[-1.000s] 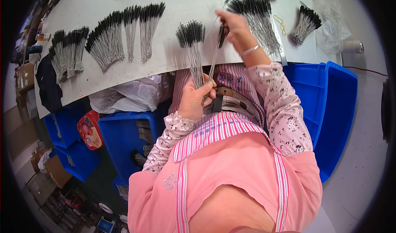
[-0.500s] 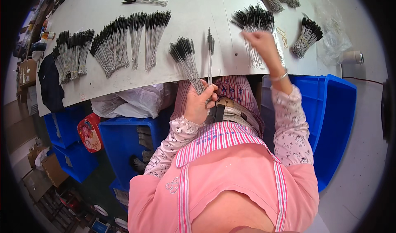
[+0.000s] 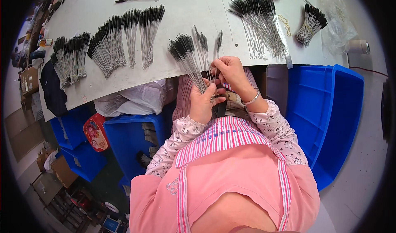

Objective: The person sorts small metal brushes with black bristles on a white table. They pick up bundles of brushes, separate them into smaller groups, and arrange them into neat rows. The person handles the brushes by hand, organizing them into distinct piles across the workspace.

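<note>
here, black-tipped brushes (image 3: 181, 47) in left hand (image 3: 201, 103) and right hand (image 3: 231, 73)

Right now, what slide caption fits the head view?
Left hand holds a fanned bunch of black-bristled wire brushes, right hand at its right side.

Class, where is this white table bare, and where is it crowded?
Bare: the white table beyond the held brushes, between the left brush bunches and right brush fan; also between those bunches and the front edge. Crowded: among those bunches.
</note>
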`<state>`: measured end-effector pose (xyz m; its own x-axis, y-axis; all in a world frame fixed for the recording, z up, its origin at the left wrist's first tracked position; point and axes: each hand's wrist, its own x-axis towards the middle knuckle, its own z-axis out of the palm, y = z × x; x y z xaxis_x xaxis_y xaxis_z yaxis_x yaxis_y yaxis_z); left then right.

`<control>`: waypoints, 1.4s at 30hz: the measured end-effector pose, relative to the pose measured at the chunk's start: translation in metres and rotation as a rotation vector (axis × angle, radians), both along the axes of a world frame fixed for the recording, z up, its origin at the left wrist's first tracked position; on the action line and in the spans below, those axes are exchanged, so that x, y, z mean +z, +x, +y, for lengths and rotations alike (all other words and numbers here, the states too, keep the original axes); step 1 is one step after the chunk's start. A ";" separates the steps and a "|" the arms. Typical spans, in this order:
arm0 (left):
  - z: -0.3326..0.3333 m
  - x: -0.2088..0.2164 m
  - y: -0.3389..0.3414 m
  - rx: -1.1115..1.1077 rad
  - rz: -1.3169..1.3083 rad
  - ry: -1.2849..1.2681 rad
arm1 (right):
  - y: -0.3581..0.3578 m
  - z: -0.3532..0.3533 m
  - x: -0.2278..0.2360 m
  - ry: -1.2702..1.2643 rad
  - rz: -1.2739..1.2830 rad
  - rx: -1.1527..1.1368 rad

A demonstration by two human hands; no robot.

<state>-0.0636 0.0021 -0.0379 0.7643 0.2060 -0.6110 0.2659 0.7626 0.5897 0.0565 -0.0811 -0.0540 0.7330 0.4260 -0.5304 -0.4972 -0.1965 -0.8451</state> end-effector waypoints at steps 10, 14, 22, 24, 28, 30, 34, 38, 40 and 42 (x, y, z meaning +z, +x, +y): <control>0.002 0.006 0.002 0.015 0.020 -0.056 | -0.007 0.002 -0.003 -0.005 -0.038 0.028; 0.003 0.011 0.003 0.005 0.041 -0.033 | -0.010 0.002 -0.005 -0.048 -0.098 -0.007; 0.013 0.005 -0.003 -0.097 0.019 -0.080 | -0.001 0.007 0.030 0.069 0.219 0.153; 0.015 0.004 -0.004 -0.095 -0.021 -0.156 | -0.002 0.008 0.033 0.154 0.367 0.145; 0.017 0.003 -0.007 -0.073 -0.065 -0.196 | -0.003 0.011 0.023 0.216 0.404 0.117; 0.014 0.011 -0.008 -0.074 0.027 -0.148 | -0.002 0.011 0.014 0.208 0.308 0.062; 0.015 0.009 -0.008 -0.173 0.144 -0.027 | 0.044 0.034 0.018 0.106 -0.050 0.008; 0.021 0.005 -0.006 -0.254 0.124 0.001 | 0.121 0.084 0.015 -0.155 -0.401 0.120; 0.025 0.005 -0.005 -0.247 0.109 -0.037 | 0.168 0.124 0.004 -0.206 -0.553 0.155; 0.026 0.009 -0.003 -0.222 0.130 -0.057 | 0.212 0.167 0.007 -0.254 -0.664 0.180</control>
<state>-0.0661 0.0282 -0.0293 0.7011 0.0045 -0.7130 0.5012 0.7083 0.4972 0.2681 0.0859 -0.0468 0.8647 0.4928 -0.0970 0.1623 -0.4568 -0.8746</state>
